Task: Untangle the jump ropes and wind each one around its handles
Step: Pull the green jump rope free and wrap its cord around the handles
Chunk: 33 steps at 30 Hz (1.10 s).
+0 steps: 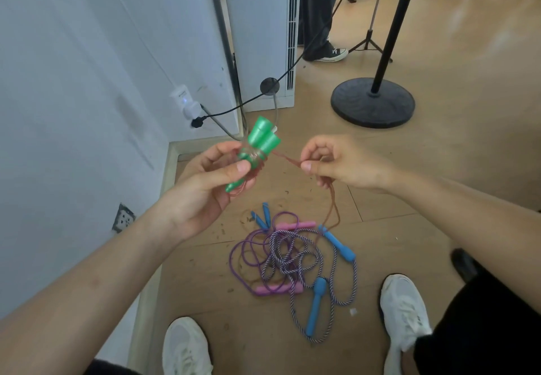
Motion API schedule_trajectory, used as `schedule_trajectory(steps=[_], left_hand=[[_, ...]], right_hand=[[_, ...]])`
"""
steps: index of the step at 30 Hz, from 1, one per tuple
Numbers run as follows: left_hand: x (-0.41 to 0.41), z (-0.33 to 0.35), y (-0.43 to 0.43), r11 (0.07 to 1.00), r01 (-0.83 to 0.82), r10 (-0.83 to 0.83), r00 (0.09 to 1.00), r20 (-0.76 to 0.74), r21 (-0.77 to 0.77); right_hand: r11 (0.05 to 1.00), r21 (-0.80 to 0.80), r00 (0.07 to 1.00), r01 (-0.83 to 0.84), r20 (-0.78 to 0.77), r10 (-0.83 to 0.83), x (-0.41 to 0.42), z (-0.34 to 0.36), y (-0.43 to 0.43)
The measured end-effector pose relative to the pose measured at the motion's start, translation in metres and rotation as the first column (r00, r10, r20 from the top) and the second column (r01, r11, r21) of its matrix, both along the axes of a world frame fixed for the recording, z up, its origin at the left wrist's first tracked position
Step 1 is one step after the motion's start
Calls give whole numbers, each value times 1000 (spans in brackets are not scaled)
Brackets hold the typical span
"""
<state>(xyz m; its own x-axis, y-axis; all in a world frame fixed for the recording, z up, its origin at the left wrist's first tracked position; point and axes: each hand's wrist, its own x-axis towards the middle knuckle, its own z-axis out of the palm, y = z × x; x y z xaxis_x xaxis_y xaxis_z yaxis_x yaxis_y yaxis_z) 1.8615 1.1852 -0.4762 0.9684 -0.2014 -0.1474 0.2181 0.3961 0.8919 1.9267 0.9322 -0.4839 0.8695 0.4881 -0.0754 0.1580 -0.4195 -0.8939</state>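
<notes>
The left hand (205, 181) grips the paired green handles (259, 143), fingers curled round them. Their long axis tilts up and away, with the flared ends above the thumb. Wound reddish rope (288, 160) partly hides the shafts. Right of those fingers, the right hand (342, 164) pinches the taut rope. Its hanging end is lost in the tangle (287, 257) on the floor (439, 175) below.

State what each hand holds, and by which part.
The left hand grips the two green handles together around their narrow lower part. The right hand pinches the reddish rope beside the handles.
</notes>
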Motion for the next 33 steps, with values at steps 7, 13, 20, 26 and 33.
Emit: schedule_trajectory(steps=[7,13,20,26,33], left_hand=[[5,-3,-3,937,-337,340,940,-16,86],[4,-17,-1,661,-477,392,878,276,579],[3,-20,4,347,-502,48,853,520,792],[1,-28,1,180,-452,-279,828,486,874],[0,-30,2,280,-109,-503,830,242,954]], right_hand=[[992,-55,991,-115,-82,110,-22,-7,12],[964,-138,974,-226,-19,226,-35,-5,16],[968,-199,974,-153,133,182,-32,1,14],[971,-217,965,-101,216,149,-29,11,12],[973,-220,948,-67,289,130,-24,19,5]])
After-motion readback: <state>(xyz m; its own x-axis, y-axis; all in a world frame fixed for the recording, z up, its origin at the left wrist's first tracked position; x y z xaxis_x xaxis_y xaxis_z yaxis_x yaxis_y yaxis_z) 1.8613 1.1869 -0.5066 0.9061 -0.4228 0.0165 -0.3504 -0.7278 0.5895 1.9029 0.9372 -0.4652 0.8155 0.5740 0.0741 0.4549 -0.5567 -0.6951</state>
